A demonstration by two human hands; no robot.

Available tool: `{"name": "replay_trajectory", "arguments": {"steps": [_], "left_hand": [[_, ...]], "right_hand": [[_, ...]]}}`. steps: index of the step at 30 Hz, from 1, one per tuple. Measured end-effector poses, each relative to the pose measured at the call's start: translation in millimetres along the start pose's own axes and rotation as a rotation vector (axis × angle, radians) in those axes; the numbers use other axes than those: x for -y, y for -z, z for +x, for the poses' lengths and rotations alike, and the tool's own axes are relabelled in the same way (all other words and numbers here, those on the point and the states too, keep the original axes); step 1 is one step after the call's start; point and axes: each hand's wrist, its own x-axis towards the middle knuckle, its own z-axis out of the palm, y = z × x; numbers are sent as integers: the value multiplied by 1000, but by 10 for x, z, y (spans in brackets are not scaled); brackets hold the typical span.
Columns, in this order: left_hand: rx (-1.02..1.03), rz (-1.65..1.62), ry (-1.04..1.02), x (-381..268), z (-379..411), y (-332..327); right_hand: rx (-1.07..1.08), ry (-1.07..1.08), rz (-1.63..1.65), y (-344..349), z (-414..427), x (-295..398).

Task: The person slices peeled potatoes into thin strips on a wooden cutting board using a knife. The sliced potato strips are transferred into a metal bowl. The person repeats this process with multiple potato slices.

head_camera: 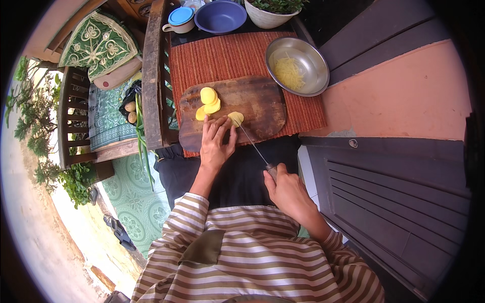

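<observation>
My right hand (pixel 290 193) is wrapped around the dark handle of a kitchen knife (pixel 254 144), its thin blade slanting up and left to a few peeled potato slices (pixel 236 118). The fingertips of my left hand (pixel 217 144) steady these slices at the near side of a worn wooden cutting board (pixel 261 98). Just beyond my left fingers, several more round yellow slices (pixel 209 96) lie overlapped in a loose pile. At the board's far right stands a steel bowl (pixel 320 62) holding thin potato strips (pixel 288 72) in what looks like water.
Under the board lies an orange-red woven mat (pixel 219 53). Behind it are a blue plastic basin (pixel 221 17), a lidded cup (pixel 181 19) and a white plant pot (pixel 269 15). A wooden armrest (pixel 152 75) borders the left. Whole potatoes (pixel 131 111) rest on the bench; a pink wall (pixel 398 91) rises right.
</observation>
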Motion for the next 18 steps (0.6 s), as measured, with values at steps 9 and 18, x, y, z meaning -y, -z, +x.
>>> {"name": "replay_trajectory", "arguments": {"steps": [9, 18], "left_hand": [[4, -18, 28, -17, 19, 5], [13, -37, 45, -22, 26, 19]], "right_hand": [[-24, 49, -15, -100, 199, 63], [28, -19, -55, -21, 243, 180]]}}
